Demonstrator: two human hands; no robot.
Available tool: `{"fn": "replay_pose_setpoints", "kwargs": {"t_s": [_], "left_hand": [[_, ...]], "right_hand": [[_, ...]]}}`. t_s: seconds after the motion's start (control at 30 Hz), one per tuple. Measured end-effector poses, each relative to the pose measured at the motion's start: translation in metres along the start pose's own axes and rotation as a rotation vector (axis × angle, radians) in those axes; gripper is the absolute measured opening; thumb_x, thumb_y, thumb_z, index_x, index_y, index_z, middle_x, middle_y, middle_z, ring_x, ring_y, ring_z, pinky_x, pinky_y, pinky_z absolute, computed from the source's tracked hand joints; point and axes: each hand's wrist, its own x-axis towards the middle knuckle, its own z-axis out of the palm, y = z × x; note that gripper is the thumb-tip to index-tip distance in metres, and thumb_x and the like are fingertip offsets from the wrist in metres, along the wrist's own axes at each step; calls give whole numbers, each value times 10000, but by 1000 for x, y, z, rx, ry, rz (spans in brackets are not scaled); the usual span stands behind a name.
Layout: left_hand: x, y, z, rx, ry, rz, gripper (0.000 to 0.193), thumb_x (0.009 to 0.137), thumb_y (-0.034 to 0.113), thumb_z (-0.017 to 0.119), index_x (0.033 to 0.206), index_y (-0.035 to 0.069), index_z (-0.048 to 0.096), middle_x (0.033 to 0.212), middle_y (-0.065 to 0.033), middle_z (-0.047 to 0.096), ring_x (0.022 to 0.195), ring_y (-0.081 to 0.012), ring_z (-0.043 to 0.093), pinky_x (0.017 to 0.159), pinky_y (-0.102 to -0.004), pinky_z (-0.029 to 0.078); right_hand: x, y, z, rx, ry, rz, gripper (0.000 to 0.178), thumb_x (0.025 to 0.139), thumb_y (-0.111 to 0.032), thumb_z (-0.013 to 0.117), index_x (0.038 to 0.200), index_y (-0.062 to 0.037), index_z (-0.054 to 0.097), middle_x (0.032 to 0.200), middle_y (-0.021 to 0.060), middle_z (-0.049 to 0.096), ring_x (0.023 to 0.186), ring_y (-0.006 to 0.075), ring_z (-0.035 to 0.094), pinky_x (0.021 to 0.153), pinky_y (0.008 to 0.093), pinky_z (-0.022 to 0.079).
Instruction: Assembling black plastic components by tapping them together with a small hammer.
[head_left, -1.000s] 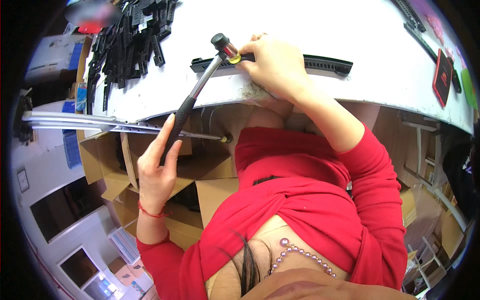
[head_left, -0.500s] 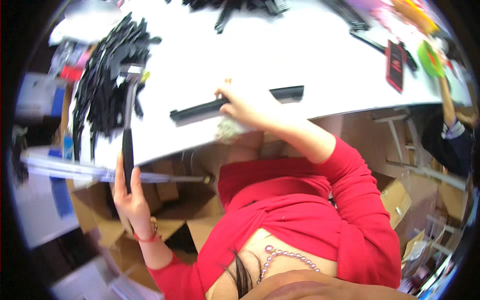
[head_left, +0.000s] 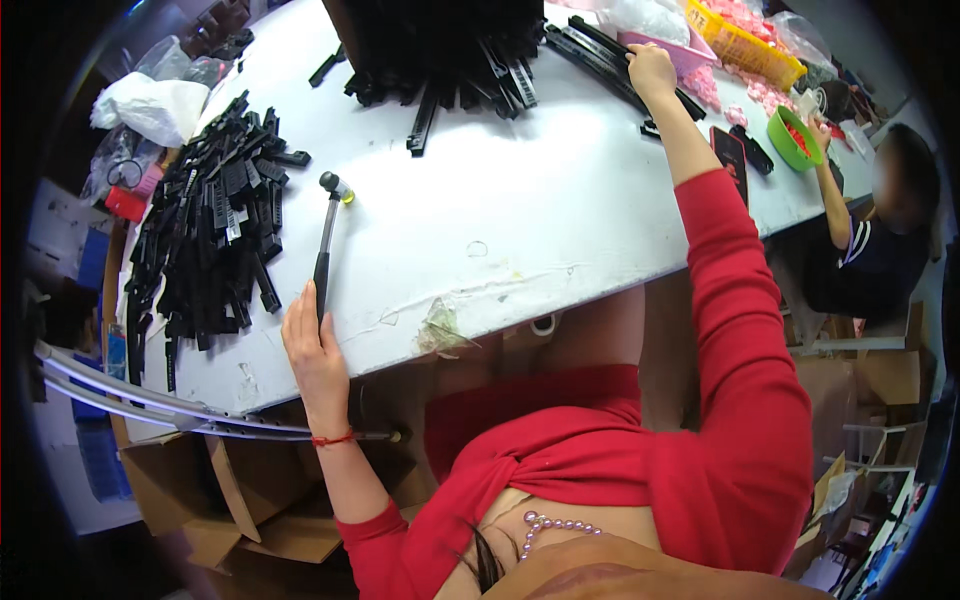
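Observation:
My left hand [head_left: 316, 352] is closed round the black handle of a small mallet [head_left: 325, 245]. Its dark head, with a yellow face, rests on the white table. Far off to the right, my right hand [head_left: 652, 75] grips one of several long black plastic strips [head_left: 600, 62] laid side by side; its fingertips are partly hidden. A large heap of shorter black plastic pieces [head_left: 215, 215] spreads to the left of the mallet. More black pieces [head_left: 470, 90] stick out from beneath a dark bulk at the table's far side.
On the far right are a pink basin [head_left: 690, 50], a yellow basket [head_left: 750, 45], a red-edged phone [head_left: 730, 155] and a green bowl [head_left: 790, 140] near a co-worker's hand [head_left: 818, 132]. A metal rail [head_left: 130, 395] and cardboard boxes [head_left: 270, 490] lie below the table's left edge.
My right hand has left the table's near middle and reached to the strips at far right; the black strip it had there is gone. The mallet has come down right of the heap.

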Motion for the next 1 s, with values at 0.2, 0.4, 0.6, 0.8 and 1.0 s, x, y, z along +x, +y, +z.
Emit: {"fn": "replay_pose_setpoints", "kwargs": {"t_s": [0.2,0.4,0.6,0.8,1.0], "left_hand": [[-7,-6,-8,-21,-38,-106,471,942,46,580,1407,105,541,1270,-159,619,1217,-341,537,1047,-426,422],[-2,-1,-5,2,-20,-94,458,955,51,574,1408,105,534,1289,-151,611,1183,-331,558,1021,-411,433],[-6,-6,-2,-32,-2,-57,480,913,51,618,1387,94,558,1229,-174,627,1177,-344,558,1023,-426,440],[-3,0,-16,-44,4,-51,538,901,86,662,1418,90,512,1262,-177,585,1172,-348,555,1016,-424,445],[14,-35,-20,-31,169,-177,448,908,101,677,1343,73,576,1123,-167,594,1011,-303,594,889,-397,505]], "right_hand": [[-14,-118,-19,316,258,-225,249,892,-369,684,940,-133,748,894,94,718,859,306,682,723,409,559],[-75,-242,-27,600,-155,-561,236,861,-140,650,1083,-121,726,1187,103,659,1061,286,636,822,398,550],[-81,-297,-4,227,-119,-1031,261,877,-83,609,1108,-171,694,1195,47,663,1174,223,585,1038,381,424],[-115,-281,-101,836,-114,-929,228,885,-119,685,1107,-93,638,1027,97,658,936,261,664,847,330,542],[-165,-219,-173,1367,-81,-320,401,779,-111,849,1049,-50,559,864,38,667,821,106,678,729,225,553]]}}
